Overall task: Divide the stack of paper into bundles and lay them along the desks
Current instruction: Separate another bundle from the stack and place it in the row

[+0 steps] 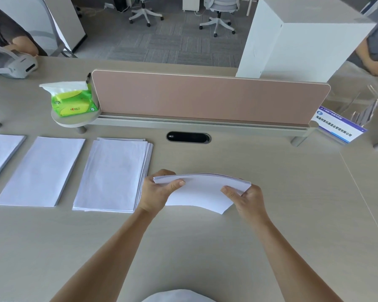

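Left hand (159,189) and right hand (247,198) grip a bowed bundle of paper (200,188) by its ends, thumbs on top, fingers hidden beneath. Whether it touches the desk (271,182) is unclear. Three bundles lie left (111,173) (43,171); farthest (0,153) is cut off.

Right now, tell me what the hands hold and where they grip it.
A bowed bundle of paper: the left hand grips its left edge, the right hand its right edge.
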Available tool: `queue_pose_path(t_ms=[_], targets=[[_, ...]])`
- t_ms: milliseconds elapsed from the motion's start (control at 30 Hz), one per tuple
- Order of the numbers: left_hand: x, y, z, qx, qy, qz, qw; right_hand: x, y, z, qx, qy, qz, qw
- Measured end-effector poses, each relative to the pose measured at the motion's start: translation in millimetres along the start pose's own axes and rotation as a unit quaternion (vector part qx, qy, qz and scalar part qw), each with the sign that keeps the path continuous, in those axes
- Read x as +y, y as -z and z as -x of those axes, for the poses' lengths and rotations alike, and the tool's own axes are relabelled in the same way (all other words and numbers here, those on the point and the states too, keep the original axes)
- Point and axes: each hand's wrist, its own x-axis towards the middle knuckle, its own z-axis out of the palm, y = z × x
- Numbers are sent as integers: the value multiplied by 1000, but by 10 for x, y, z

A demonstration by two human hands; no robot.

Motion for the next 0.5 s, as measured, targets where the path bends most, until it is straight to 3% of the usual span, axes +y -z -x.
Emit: queue_pose_path(t_ms=[500], targets=[[9, -48, -17, 3, -10, 10, 1000, 18, -43, -75, 25, 5, -42, 999]])
